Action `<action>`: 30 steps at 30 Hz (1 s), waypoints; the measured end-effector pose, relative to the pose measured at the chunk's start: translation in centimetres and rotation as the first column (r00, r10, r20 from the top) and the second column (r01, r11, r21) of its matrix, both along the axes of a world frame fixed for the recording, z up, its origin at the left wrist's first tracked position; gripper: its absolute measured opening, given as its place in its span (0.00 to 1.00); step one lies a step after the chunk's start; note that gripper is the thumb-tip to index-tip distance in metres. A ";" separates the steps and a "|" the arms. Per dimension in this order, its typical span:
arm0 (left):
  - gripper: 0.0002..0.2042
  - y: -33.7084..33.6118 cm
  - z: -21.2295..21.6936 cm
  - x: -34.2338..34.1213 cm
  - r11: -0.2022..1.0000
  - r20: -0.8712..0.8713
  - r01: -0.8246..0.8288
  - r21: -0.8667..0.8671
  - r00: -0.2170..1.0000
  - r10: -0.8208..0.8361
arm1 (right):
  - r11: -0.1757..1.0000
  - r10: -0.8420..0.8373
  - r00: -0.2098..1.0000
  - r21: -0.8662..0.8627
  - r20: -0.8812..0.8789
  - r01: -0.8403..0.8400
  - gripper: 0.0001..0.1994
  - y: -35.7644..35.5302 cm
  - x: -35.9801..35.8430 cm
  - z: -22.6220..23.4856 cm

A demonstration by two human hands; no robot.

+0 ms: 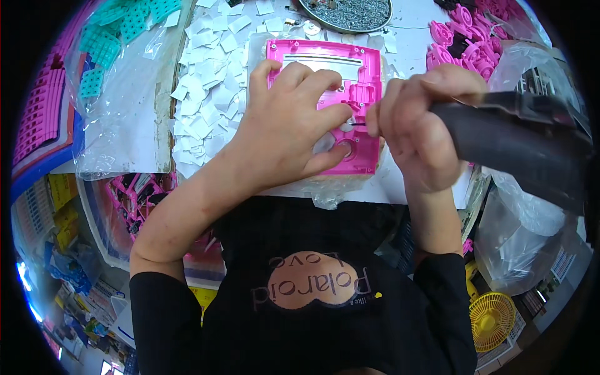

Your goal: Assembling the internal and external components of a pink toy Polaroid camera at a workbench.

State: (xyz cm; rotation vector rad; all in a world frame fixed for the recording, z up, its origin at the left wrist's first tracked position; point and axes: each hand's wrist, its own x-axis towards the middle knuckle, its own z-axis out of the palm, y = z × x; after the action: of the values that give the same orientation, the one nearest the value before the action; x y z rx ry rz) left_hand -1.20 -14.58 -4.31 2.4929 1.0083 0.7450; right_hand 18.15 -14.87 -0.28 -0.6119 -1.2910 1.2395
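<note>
A pink plastic housing [370,69] lies open on the worktable, its screw posts and moulded recesses facing up. My left hand [294,115] spreads over its left and middle part, the fingers bent and pressing it down. Between my left index finger and thumb sits a small whitish round part [346,126], partly hidden. My right hand [419,125] is closed around the front of a dark power screwdriver [519,147], held slanting from the right. The thin bit points left at the housing, close to my left index fingertip; I cannot tell whether it touches a screw.
Many white paper squares [209,87] cover the table on the left. A round metal dish of screws [353,15] stands at the back. Pink parts [469,37] are heaped at back right, teal grid pieces [103,47] at far left. A tub of pink parts [106,231] stands below the table.
</note>
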 end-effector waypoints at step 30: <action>0.19 14.2 1.7 -25.5 0.643 -0.573 -0.733 0.222 0.436 0.694 | 0.997 -0.061 0.998 -0.038 -0.017 0.061 0.18 5.5 7.0 4.5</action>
State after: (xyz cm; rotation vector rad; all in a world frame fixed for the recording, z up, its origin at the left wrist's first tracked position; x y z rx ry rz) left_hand -26.72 -0.34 -2.60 2.1932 2.3922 0.0032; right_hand 25.12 -9.35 4.19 -0.6614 -1.2280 1.2187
